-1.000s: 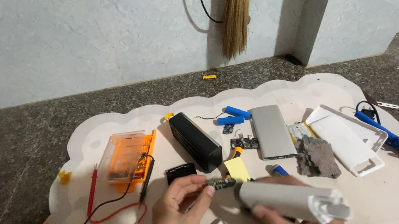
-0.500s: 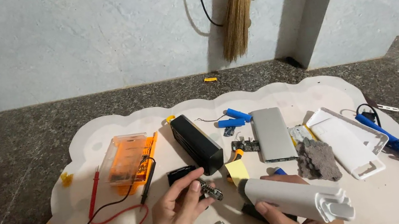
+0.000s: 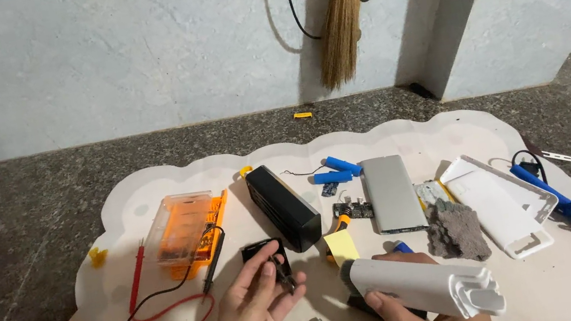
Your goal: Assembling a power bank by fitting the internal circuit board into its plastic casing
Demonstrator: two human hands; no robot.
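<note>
A pale scallop-edged desk point(image 3: 152, 185) set on the speckled floor point(image 3: 17, 203) carries an orange case point(image 3: 178, 229) at nine o'clock, a black box point(image 3: 284, 206) at centre, blue cells point(image 3: 337, 171) at twelve, a silver slab point(image 3: 391, 193), a grey sponge point(image 3: 457, 230) and a white shell point(image 3: 502, 204) at three.

A: Identify the item in the left hand point(image 3: 253, 318).

B: Small dark circuit board point(image 3: 282, 272), pinched between thumb and fingertips, held edgewise and roughly upright. Detail of its components is too small to read. It sits just at 6 o'clock of a small black square part on the mat.

A: And the item in the right hand point(image 3: 409, 316)?

B: White plastic power bank casing point(image 3: 424, 285), elongated and rounded. Gripped from beneath, long axis running from 10 o'clock to 4 o'clock. The open, ribbed end faces 4 o'clock.
</note>
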